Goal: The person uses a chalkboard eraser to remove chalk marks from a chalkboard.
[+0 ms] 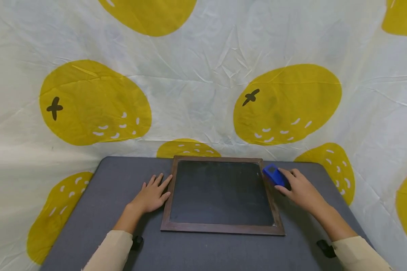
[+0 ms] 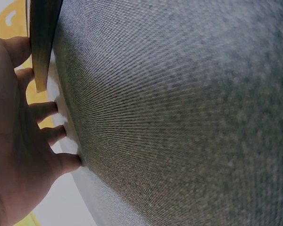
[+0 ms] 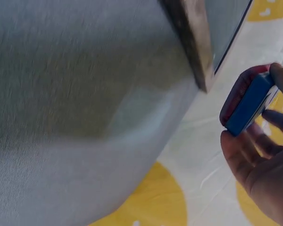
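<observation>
A small blackboard in a brown wooden frame lies on the grey table. Beside its left edge my left hand rests with fingers spread; the thumb and forefinger touch the frame. In the left wrist view, that hand has its other fingertips down on the table surface. My right hand grips a blue board eraser at the frame's upper right corner. The right wrist view shows the eraser with a dark reddish pad, pinched between thumb and fingers, above the table beside the frame.
The grey table has rounded far corners. Directly behind it hangs a white cloth printed with yellow fruit shapes. Dark straps or devices sit at both wrists, near the beige sleeves.
</observation>
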### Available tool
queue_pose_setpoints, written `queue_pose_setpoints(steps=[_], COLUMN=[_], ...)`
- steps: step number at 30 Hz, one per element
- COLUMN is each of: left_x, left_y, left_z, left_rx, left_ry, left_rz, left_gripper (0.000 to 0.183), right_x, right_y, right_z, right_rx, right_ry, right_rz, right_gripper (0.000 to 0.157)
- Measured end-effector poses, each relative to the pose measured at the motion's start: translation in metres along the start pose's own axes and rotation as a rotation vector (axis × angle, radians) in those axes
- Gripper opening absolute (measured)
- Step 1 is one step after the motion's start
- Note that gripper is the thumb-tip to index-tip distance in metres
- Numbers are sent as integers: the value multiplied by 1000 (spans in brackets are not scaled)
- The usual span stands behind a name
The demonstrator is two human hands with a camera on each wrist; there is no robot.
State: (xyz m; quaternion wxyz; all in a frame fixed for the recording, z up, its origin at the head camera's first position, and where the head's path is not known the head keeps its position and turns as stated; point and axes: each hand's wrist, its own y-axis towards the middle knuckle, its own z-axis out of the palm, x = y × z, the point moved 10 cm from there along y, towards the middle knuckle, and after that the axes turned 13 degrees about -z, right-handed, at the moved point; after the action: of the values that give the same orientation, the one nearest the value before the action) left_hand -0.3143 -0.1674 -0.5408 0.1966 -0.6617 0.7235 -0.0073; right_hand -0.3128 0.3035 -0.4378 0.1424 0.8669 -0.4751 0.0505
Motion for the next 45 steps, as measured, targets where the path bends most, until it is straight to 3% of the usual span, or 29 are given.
queue_pose_setpoints(steps=[6,12,17,22,32,40,45], left_x=[1,3,1,-1,0,1,1], left_y=[0,0,-2,-3,0,1,0], left_z=[-1,0,-1,-1,-1,2,-6], left_rx=[-8,-10,-17,-16,-20,-26,-80], left_ry=[3,9,-9,-17,-4,-14,-13], left_rz=[-2,-8,1,-1,-4,3,-2], left_gripper=[65,65,65,65,64,65,69], right_x=[-37,-55,-69,-75,-78,-76,-66], right_y=[-13,-26,-35,-40,-46,-47,-38], right_z=[0,7,23,35,48,47,36], right_rx=[14,-15,17,53,43,35,2], right_ry=[26,30,31,31,8,-2,-15], right_rz=[201,268,321,343,358,357,326], right_gripper=[73,73,73,73,68,69,69])
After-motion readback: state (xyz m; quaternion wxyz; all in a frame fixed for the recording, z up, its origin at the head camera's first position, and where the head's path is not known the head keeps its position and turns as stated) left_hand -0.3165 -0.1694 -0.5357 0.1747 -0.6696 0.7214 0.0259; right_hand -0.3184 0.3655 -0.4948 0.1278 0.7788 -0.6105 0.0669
